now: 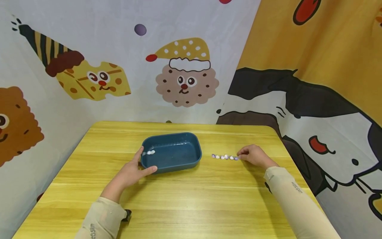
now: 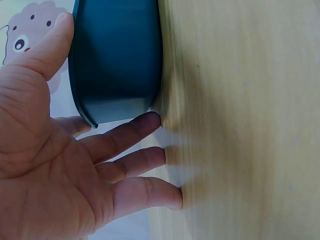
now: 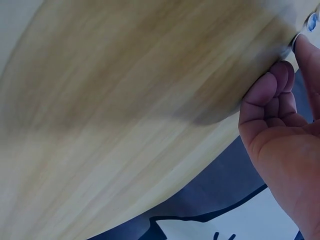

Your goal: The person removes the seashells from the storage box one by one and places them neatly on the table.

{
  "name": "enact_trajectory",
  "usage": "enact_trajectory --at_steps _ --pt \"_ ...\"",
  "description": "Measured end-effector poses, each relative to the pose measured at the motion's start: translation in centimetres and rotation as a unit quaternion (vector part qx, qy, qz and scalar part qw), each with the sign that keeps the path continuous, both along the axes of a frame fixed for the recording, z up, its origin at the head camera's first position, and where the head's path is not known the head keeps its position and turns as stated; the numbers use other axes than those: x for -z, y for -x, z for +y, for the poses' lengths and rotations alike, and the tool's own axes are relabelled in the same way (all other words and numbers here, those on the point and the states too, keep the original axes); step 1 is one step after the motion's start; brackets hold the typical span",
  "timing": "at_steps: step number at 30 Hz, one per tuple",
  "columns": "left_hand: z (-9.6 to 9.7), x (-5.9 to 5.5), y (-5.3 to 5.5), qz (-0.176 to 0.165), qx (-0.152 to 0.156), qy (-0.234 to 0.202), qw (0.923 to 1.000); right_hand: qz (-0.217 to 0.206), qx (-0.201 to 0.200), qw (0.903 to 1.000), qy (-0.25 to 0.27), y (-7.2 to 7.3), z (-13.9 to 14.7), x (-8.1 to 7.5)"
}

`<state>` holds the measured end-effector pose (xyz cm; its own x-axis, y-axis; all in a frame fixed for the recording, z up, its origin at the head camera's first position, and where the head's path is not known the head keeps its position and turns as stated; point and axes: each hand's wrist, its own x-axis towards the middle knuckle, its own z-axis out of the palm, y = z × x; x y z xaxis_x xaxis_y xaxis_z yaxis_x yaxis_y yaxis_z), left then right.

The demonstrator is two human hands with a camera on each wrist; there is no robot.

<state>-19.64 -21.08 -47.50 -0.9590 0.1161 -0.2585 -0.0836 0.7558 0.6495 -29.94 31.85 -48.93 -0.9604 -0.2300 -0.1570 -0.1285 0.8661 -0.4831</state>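
A dark teal rectangular tray point(image 1: 171, 169) sits left of the table's middle, with a few small white pieces point(image 1: 151, 152) inside at its left end. My left hand point(image 1: 130, 172) rests against that end, fingers spread, the thumb touching the near rim; in the left wrist view the thumb point(image 2: 50, 52) lies along the rim. Right of the tray runs a row of small shiny round pieces point(image 1: 225, 157), white and purple. At the row's right end my right hand point(image 1: 253, 155) pinches a small round piece point(image 3: 295, 42), mostly hidden by the fingertips.
The wood-grain table point(image 1: 185, 205) ends close behind the tray. A cartoon-printed cloth point(image 1: 188, 114) hangs behind it, and more printed cloth point(image 1: 328, 132) hangs along the right side. The tray and the row are separated by a short gap.
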Motion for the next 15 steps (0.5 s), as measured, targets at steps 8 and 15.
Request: enact_trajectory --at_steps 8,15 --pt "0.0 0.0 -0.1 0.001 0.001 0.001 1.0000 -0.013 0.009 0.9997 0.021 -0.2 0.3 -0.3" --pt "-0.1 -0.1 -0.1 0.000 0.001 0.000 1.0000 -0.006 0.079 0.9830 0.166 0.2 0.0 -4.8"
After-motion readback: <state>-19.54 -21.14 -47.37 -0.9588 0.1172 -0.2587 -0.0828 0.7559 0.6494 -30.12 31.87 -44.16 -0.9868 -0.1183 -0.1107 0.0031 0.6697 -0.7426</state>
